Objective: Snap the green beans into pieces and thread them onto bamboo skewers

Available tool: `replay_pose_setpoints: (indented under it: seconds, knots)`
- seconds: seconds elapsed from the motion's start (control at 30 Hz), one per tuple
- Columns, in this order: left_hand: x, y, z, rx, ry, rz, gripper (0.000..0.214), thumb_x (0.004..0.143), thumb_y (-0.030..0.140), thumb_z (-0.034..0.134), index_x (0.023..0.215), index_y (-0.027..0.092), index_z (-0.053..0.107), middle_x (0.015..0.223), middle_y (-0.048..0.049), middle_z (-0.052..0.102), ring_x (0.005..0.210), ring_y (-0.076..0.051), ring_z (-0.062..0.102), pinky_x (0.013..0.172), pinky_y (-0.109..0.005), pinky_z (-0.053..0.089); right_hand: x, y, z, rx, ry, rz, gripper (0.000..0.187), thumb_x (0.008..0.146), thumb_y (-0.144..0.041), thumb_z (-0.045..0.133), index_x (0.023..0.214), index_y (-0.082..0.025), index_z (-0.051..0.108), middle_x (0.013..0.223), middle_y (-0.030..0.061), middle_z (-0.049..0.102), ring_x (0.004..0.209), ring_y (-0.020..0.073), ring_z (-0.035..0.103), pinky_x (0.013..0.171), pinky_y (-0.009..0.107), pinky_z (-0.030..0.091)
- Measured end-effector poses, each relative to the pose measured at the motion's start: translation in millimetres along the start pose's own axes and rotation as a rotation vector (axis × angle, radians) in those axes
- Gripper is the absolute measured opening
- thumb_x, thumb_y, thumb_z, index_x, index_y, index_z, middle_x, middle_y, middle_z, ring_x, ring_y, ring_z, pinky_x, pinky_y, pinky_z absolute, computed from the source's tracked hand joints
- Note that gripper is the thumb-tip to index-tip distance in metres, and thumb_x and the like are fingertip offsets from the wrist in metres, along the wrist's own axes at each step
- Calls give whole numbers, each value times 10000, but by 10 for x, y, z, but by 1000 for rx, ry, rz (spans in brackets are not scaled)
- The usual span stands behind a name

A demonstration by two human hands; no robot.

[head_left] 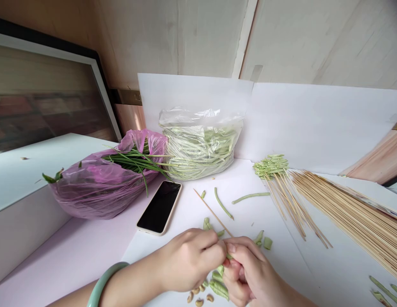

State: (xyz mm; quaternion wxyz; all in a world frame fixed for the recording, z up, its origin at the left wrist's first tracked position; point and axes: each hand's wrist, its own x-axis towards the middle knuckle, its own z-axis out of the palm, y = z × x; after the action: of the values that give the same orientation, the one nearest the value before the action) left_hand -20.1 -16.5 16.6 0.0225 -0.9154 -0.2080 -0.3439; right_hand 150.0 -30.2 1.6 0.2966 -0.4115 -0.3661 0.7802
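My left hand point(195, 256), with a pale green bangle point(105, 281) on its wrist, is closed and meets my right hand point(249, 266) fingertip to fingertip. Between the pinched fingers shows a bit of green bean point(229, 256), mostly hidden. Short bean pieces point(219, 288) and several tan beans point(199, 302) lie on the white paper under the hands. Just beyond, a thin bamboo skewer point(212, 211) slants toward the fingers; whether it is held cannot be told. Two whole green beans point(223, 204) lie farther off.
A phone point(160, 207) lies left of centre. Behind it stand a purple bag point(99, 183) of green stalks and a clear bag point(201, 145) of long beans. At right are bean-loaded skewers point(271, 165) and a pile of bare skewers point(352, 213).
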Motion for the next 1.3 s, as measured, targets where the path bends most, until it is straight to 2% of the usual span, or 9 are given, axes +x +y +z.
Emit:
replay_pose_setpoints:
  seconds: [0.13, 0.37, 0.6, 0.8, 0.9, 1.03, 1.1, 1.17, 1.3]
  knots:
    - [20, 15, -11, 3, 57, 63, 281, 939, 155, 239, 743, 186, 438, 590, -6, 480, 496, -122, 421, 515, -229, 393, -25, -40, 86, 193, -18, 130, 379, 698, -422, 586, 550, -217, 304, 344, -137, 264, 267, -1, 136, 320, 164, 130]
    - [-14, 6, 62, -21, 104, -51, 159, 922, 113, 249, 914, 169, 398, 614, -1, 520, 507, -117, 487, 515, -210, 420, 6, -192, 174, 303, 26, 67, 407, 602, -385, 654, 487, -199, 311, 342, -137, 265, 258, -19, 125, 301, 142, 92]
    - [10, -9, 66, -99, 199, 89, 170, 922, 123, 252, 922, 150, 419, 591, -21, 521, 501, -132, 457, 490, -244, 427, -57, -30, 135, 407, -58, 157, 386, 657, -418, 630, 507, -195, 353, 354, -124, 288, 261, -5, 163, 319, 150, 138]
    - [7, 72, 56, -239, 396, 196, 154, 927, 250, 378, 806, 174, 437, 538, 22, 417, 483, -123, 441, 481, -240, 426, -147, -206, 67, 391, -130, -60, 446, 651, -442, 656, 505, -207, 306, 398, -120, 248, 282, 11, 108, 298, 171, 104]
    - [10, 78, 17, -352, 367, 75, 143, 918, 279, 418, 827, 170, 432, 572, 11, 420, 498, -114, 419, 464, -219, 417, -138, -372, -26, 416, 96, -247, 393, 699, -329, 634, 528, -200, 304, 460, -117, 224, 350, 29, 64, 331, 183, 151]
    - [11, 43, -11, -227, 340, 107, 114, 937, 192, 324, 959, 152, 428, 623, -26, 498, 519, -131, 423, 506, -253, 427, -99, -365, -102, 195, -6, -366, 379, 827, -419, 489, 553, -205, 339, 484, -95, 259, 363, 51, 144, 374, 216, 204]
    - [5, 38, 0, -244, 233, -11, 102, 926, 180, 342, 986, 163, 422, 670, -31, 519, 550, -132, 442, 536, -253, 427, -91, -320, -119, -73, -43, -450, 385, 883, -429, 417, 572, -207, 366, 483, -79, 298, 386, 73, 226, 408, 234, 243]
    - [7, 46, 34, -419, 153, -302, 78, 922, 211, 369, 956, 178, 432, 698, -16, 510, 576, -118, 445, 550, -234, 408, -94, -306, -136, -443, -9, -550, 354, 915, -381, 401, 610, -205, 431, 508, -57, 351, 442, 99, 322, 449, 245, 292]
    - [54, 58, 176, -1182, 178, -897, 251, 909, 424, 414, 836, 184, 411, 617, 51, 430, 506, -74, 400, 509, -200, 347, -87, -340, -172, -1034, 46, -833, 110, 882, -197, 487, 838, -210, 586, 720, -1, 493, 596, 122, 489, 538, 236, 403]
